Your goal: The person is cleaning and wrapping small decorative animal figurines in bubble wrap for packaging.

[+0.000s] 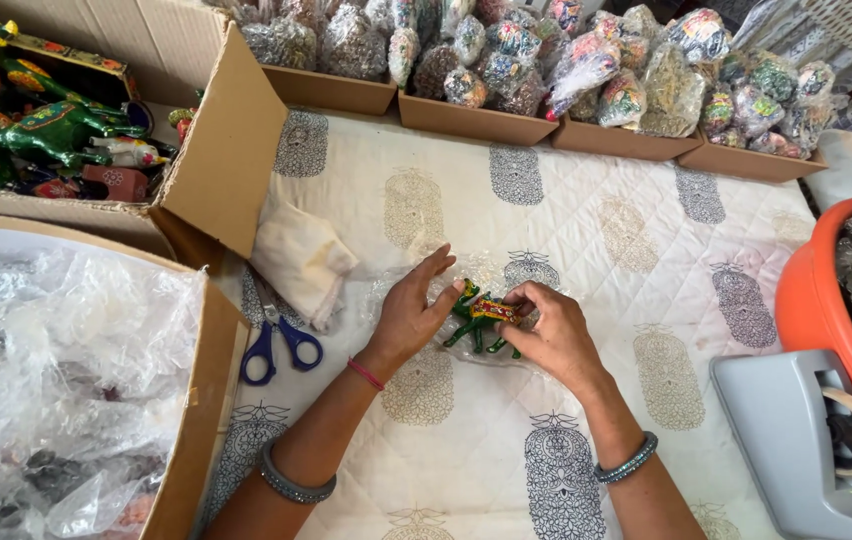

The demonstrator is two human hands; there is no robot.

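Note:
A small green painted toy horse [480, 318] with red and yellow trim lies on a clear plastic sheet [416, 272] spread on the quilted white cloth [586, 230]. My right hand [552, 336] pinches the horse at its back. Just to its left, my left hand [414, 308] rests flat on the plastic, fingertips touching the figure's head end. Both wrists wear bangles.
Blue-handled scissors [280, 345] and a folded white cloth [301, 258] lie left of my hands. A carton of green painted animals [56, 125] and a box of plastic wrap [56, 380] stand on the left. Trays of wrapped items [546, 60] line the back. An orange tub [816, 300] and a tape dispenser [806, 440] sit right.

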